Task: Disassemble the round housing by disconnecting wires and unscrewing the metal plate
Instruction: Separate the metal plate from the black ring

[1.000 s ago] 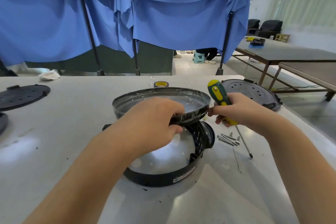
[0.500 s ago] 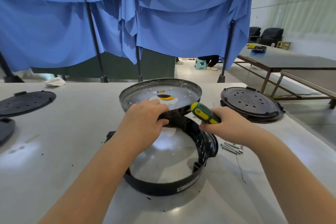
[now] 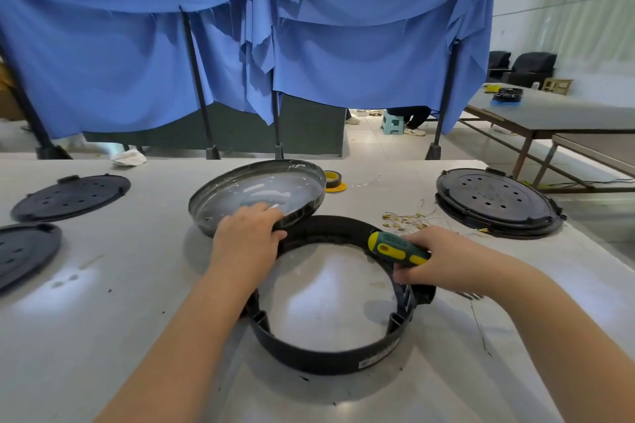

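Gripping the near rim of the metal plate (image 3: 261, 196), the left hand (image 3: 247, 240) has its thumb over the inner side of the rim and its other fingers curled under the edge. The metal plate is a shallow round pan, grey and shiny inside, and it is tilted, its near edge touching the back of the round housing (image 3: 330, 347). The round housing is now only a dark open ring that lies flat on the pale worktop (image 3: 103, 336), and the worktop shows through its middle. The right hand (image 3: 443, 261) holds a screwdriver (image 3: 397, 248) with a green and yellow handle, its fingers closed around the handle, and this hand is at the right side of the ring; I cannot tell if it touches the ring. Behind the right hand lies a small bunch of loose wires (image 3: 409, 218) with metal ends. A roll of yellow tape (image 3: 334, 180) stands just behind the plate. On the right is a black round cover (image 3: 494, 201) with holes, and two similar dark discs (image 3: 70, 196) lie on the left. A blue cloth (image 3: 309, 45) hangs on stands behind the worktop.
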Demonstrator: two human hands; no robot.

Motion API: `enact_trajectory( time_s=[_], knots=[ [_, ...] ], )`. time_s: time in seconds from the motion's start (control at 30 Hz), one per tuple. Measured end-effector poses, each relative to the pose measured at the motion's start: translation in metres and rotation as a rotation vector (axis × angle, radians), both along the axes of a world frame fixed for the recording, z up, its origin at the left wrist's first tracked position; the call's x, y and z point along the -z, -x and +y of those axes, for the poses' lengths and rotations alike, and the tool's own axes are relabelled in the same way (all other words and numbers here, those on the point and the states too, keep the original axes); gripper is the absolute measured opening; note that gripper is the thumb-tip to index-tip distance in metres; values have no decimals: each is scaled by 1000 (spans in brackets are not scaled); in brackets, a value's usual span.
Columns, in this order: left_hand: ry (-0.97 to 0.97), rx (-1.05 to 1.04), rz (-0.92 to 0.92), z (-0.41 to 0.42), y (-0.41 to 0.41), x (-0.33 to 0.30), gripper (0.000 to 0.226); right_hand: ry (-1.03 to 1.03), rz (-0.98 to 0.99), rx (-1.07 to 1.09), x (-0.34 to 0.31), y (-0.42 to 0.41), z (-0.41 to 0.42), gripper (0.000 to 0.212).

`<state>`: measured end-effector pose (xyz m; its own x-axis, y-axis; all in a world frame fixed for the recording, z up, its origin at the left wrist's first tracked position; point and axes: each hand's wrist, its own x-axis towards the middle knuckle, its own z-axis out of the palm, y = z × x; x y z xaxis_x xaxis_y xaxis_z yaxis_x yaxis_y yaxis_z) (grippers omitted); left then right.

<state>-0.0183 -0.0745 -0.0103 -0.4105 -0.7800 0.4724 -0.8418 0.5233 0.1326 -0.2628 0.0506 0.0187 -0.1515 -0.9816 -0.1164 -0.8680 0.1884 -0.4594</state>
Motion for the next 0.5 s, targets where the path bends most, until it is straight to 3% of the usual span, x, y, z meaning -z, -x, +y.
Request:
enact_trajectory(
  time_s=[0.5],
  knots=[
    [-145,-22,171,-7,-4,5,20,-94,77,20,-2,3,3,11]
  ],
)
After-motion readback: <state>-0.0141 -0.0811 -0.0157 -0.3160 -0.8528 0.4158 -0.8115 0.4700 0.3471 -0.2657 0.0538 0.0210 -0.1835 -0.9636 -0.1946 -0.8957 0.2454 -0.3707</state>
